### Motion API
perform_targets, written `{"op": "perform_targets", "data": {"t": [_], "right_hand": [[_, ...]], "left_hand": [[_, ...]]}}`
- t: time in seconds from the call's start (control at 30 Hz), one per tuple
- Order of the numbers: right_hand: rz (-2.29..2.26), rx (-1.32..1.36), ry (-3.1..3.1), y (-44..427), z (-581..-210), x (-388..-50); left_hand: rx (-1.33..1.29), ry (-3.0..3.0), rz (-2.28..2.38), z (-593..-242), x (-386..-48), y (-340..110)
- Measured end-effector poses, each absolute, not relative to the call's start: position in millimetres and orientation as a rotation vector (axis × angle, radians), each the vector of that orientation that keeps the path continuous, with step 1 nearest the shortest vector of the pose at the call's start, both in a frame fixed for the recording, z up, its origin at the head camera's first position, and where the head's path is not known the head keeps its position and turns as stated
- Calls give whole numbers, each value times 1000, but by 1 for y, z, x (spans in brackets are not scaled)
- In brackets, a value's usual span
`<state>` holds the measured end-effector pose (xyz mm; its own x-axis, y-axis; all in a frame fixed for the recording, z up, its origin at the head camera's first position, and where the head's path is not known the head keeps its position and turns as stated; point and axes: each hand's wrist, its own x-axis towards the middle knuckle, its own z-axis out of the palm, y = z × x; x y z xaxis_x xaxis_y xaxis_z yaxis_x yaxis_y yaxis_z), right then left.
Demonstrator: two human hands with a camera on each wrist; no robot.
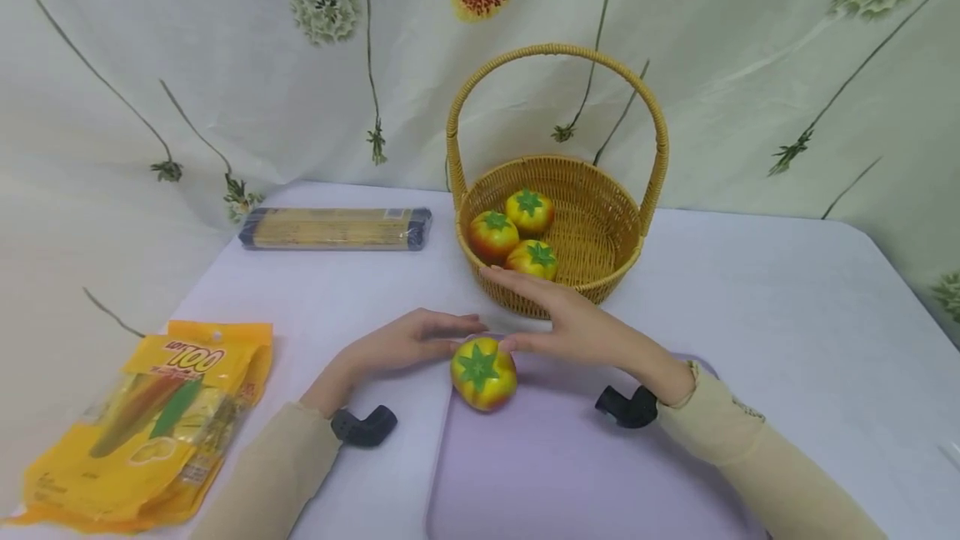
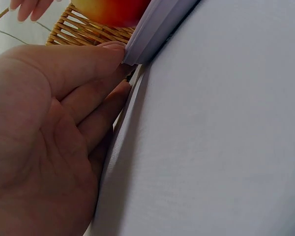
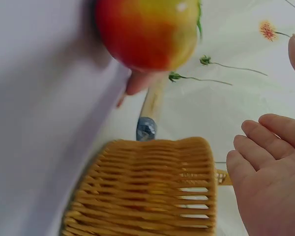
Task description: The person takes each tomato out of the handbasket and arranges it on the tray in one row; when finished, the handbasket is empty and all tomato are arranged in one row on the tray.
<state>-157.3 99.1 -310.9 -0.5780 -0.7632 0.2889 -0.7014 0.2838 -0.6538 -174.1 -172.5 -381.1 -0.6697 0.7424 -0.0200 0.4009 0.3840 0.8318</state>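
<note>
A yellow-red tomato (image 1: 483, 377) with a green star-shaped top sits on the far left corner of a lilac tray (image 1: 570, 473). Left of it is my left hand (image 1: 405, 342), fingers fairly straight; its thumb touches the tray's rim (image 2: 137, 46) in the left wrist view. My right hand (image 1: 581, 327) hovers above the tray's far side, fingers extended towards the wicker basket (image 1: 592, 232). In the right wrist view this hand (image 3: 275, 172) holds nothing, and the tomato (image 3: 147, 34) is apart from it. Three similar tomatoes (image 1: 529, 211) lie in the basket's left part.
A yellow snack bag (image 1: 112, 457) lies at the table's left. Behind it is a wrapped bamboo bundle (image 1: 337, 229) with dark ends. The basket's tall handle (image 1: 555, 50) arches upward in front of a flower-printed cloth (image 1: 247, 40). A white cloth covers the table (image 1: 787, 290).
</note>
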Motion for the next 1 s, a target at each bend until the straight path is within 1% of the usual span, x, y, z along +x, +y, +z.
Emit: {"op": "perform_targets", "data": {"t": [0.3, 0.4, 0.6, 0.7, 0.83, 1.0], "right_hand": [[-1226, -1357, 2562, 111, -287, -182], [-1304, -1300, 2543, 115, -284, -193], [-1539, -1172, 2404, 121, -292, -216], [-1610, -1056, 2370, 125, -301, -224], [-1639, -918, 2381, 131, -308, -229], [-1603, -882, 2380, 132, -308, -232]], "left_hand": [[978, 2295, 1157, -378, -174, -171], [976, 2294, 1149, -377, -174, -171], [991, 2286, 1166, -377, -173, -172], [1003, 2276, 1172, -379, -173, -172], [989, 2282, 1162, -380, -173, -172], [971, 2290, 1158, -381, -174, -172]]}}
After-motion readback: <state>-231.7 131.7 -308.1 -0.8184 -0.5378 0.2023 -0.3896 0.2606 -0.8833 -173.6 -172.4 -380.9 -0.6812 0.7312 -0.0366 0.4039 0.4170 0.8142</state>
